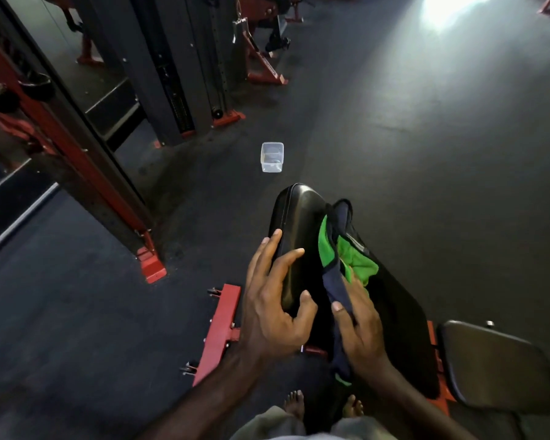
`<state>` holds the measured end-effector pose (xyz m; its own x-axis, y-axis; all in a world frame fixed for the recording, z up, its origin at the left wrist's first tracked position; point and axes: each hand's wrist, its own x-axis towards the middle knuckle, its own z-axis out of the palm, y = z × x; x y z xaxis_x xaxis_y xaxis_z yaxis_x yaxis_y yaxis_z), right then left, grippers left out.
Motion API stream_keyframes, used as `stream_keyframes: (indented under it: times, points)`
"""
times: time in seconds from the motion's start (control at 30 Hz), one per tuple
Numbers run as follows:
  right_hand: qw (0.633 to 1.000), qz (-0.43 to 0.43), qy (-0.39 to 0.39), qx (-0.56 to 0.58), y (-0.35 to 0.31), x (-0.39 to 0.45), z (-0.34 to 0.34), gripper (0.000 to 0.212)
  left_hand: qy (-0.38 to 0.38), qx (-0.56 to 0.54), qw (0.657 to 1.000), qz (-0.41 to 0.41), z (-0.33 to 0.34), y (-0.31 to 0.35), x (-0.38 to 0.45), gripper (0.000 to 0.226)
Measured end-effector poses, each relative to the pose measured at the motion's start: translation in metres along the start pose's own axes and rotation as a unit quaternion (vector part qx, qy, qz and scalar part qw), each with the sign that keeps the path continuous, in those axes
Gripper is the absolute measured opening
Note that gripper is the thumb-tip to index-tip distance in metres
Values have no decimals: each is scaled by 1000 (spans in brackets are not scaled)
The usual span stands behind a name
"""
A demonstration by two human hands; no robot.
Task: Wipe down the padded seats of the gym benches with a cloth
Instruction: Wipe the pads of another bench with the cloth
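Note:
A black padded bench back (302, 217) runs away from me in the middle of the head view. My left hand (277, 300) rests on its left edge, fingers spread over the pad and thumb on top. My right hand (359, 328) presses a green and navy cloth (346, 252) onto the pad's right half, holding the cloth's near end. The bench's separate black seat pad (496, 366) lies to the lower right, bare.
A clear plastic tub (271, 156) stands on the dark rubber floor beyond the bench. The bench's red base bar (218, 331) lies to the left below my hand. A red and black rack upright (86, 173) and weight-stack machines (178, 74) fill the left. My bare feet (324, 406) are below.

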<state>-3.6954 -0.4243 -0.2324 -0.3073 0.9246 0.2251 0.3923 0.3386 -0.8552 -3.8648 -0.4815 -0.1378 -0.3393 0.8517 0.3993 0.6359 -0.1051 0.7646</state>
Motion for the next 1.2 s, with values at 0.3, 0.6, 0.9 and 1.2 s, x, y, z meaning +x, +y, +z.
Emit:
stream_keyframes:
  times: [0.3,0.6,0.9,1.2]
  points:
    - [998,6,-53,-29,1,-14,-7,62,-2,2,1000,-6,-1,-1,-2,62]
    - [999,22,-28,-15,-23,-7,0,57,-24,48,998,-16,-8,5,5,60]
    - [1000,18,24,0,-29,-3,1,48,-181,293,938,35,-10,17,40,75]
    - [996,71,57,8,-2,-12,-6,55,-332,432,826,144,7,27,67,74]
